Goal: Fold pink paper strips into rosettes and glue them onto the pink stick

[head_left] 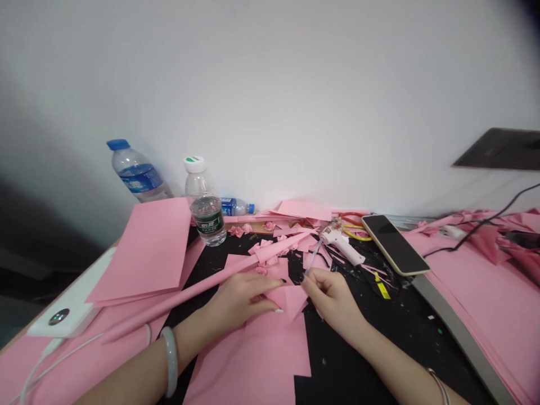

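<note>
My left hand has its thumb and fingers closed on a small piece of folded pink paper. At the paper's right corner, my right hand is pinched shut, its thumb tip against the edge. Larger pink sheets lie flat below the folded piece. A pale pink glue gun rests just beyond my right hand, and its translucent glue stick points down towards my fingertips. A long rolled pink paper tube slants behind my left hand.
Small pink paper flowers and scraps lie at the back, by scissors. A phone lies on the right near stacked pink paper. Bottles stand at the wall. A white power bank sits left of a folded sheet.
</note>
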A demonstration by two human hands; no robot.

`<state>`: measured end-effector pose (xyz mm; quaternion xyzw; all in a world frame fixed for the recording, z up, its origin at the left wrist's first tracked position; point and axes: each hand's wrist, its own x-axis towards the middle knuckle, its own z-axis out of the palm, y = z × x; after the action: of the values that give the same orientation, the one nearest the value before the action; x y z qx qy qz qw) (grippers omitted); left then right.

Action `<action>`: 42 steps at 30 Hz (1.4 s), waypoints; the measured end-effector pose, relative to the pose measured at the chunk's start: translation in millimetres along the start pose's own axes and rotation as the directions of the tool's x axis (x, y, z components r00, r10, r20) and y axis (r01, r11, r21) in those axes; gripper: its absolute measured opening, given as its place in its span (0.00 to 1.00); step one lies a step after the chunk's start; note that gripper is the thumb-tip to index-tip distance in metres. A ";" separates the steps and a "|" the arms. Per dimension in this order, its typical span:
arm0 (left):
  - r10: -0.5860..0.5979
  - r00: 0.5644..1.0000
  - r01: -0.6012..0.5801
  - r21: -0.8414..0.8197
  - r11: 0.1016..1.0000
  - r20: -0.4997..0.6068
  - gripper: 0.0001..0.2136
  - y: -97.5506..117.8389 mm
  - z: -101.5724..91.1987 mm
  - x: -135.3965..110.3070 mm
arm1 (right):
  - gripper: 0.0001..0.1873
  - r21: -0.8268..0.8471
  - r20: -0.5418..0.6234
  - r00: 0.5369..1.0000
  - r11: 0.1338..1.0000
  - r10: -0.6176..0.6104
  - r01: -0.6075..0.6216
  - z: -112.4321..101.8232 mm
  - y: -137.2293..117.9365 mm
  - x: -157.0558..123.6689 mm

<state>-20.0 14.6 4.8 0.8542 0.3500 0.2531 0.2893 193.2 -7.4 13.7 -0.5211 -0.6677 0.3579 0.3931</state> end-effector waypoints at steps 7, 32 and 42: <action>0.082 0.996 -0.083 0.037 0.996 0.036 0.15 -1.9 1.8 -2.7 | 0.21 0.119 0.022 0.997 0.990 0.073 -0.075 2.6 3.5 0.9; -0.322 0.935 0.333 -0.676 0.658 0.147 0.14 12.0 0.6 4.8 | 0.12 0.420 0.368 0.926 0.873 0.084 -0.247 -0.3 0.4 5.3; -0.284 0.946 0.315 -0.661 0.681 0.159 0.18 15.2 -1.0 6.3 | 0.13 0.448 0.400 0.915 0.860 0.052 -0.245 1.9 5.7 7.6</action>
<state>-9.8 10.7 17.2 0.6258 0.3618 0.2936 0.6255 192.7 1.0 8.9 -0.3774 -0.5746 0.6374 0.3480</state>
